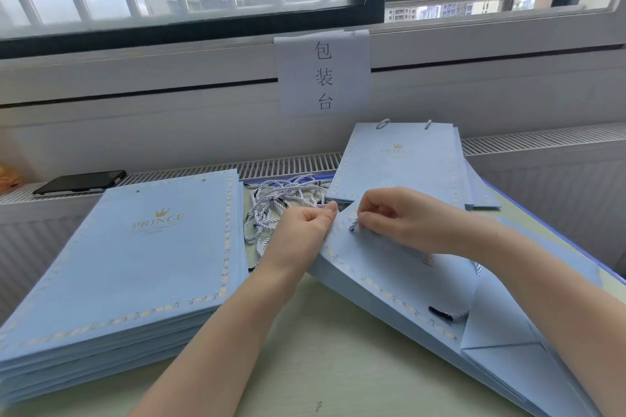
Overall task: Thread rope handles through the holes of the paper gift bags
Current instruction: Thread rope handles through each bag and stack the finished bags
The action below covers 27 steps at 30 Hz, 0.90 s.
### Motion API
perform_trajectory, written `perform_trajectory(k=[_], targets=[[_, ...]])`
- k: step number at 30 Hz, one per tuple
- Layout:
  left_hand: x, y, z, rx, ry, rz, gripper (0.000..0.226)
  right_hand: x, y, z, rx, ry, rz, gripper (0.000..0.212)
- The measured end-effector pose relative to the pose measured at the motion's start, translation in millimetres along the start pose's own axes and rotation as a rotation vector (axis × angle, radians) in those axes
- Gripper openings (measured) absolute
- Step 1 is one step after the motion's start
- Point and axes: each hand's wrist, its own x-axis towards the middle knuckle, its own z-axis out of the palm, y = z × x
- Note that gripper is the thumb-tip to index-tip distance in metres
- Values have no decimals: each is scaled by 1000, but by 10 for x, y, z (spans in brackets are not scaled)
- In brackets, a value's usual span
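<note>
While the right hand (386, 213) pinches the rope handle (353, 224) just where it meets a hole in the bag in work (382, 267), the left hand (306, 223) grips that bag's top edge beside it, fingers curled over the paper. That bag lies flat on the bench (338, 366), near its middle. Beyond the bag sits the loose rope pile (284, 203); left of it, the unthreaded stack (135, 264); behind it, the finished stack (396, 166) with handles showing. Risk, I'd say: the black tip slipping back out if the pinch loosens, or the paper tearing at the hole under a hard tug.
</note>
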Motion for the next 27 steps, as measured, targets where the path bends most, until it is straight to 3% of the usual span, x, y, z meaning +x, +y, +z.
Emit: perform_trajectory(k=[7, 11, 15, 18, 21, 27], targets=[[19, 43, 29, -91, 23, -180, 17, -1, -44, 48, 22, -42, -6, 21], [-5, 49, -10, -166, -55, -250, 42, -5, -53, 18, 30, -38, 1, 25], [-5, 87, -85, -367, -257, -290, 26, -28, -64, -58, 100, -7, 13, 20], [8, 79, -155, -450, -351, -257, 33, -43, -54, -117, 185, 20, 0, 18], [-2, 97, -141, -454, -328, -257, 45, -45, -51, -112, 197, 18, 2, 18], [-13, 135, -94, -394, -209, -252, 23, -64, -57, -119, 194, -2, 17, 19]])
